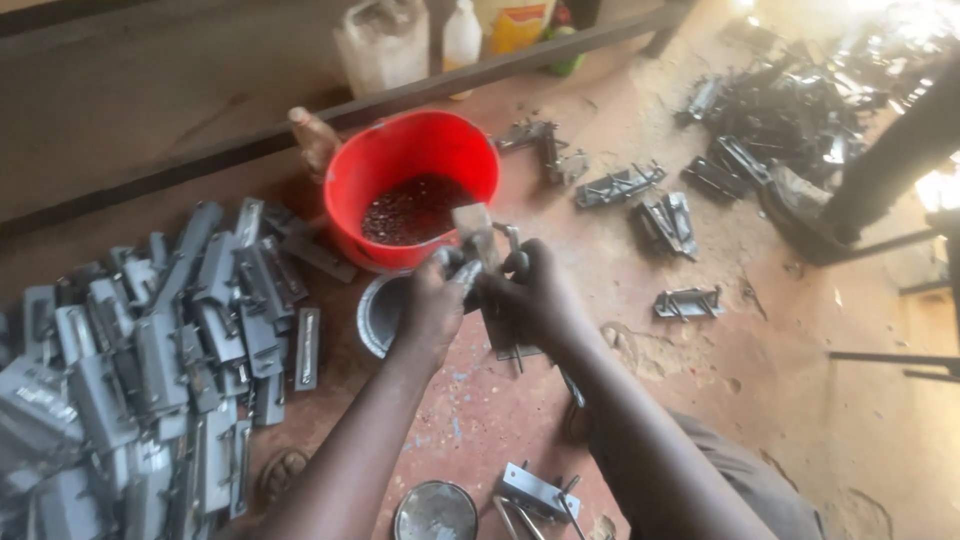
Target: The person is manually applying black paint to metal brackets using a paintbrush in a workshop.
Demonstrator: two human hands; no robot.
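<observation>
1. Left hand point(432, 300): fingers curled tight around a grey metal latch piece point(478, 240), held above the reddish floor just in front of the red bucket.
2. Right hand point(535, 295): clenched on the same piece from the opposite side, knuckles up, touching the left hand.
3. Red bucket point(412, 180): round plastic, holding dark, glossy liquid.
4. Heap of painted latches point(140, 370): flat, grey, rectangular, overlapping, at left.
5. Bare metal latches point(780, 110): dark, scattered, far right.
6. Round metal lid point(435, 512): dull, near bottom edge.
</observation>
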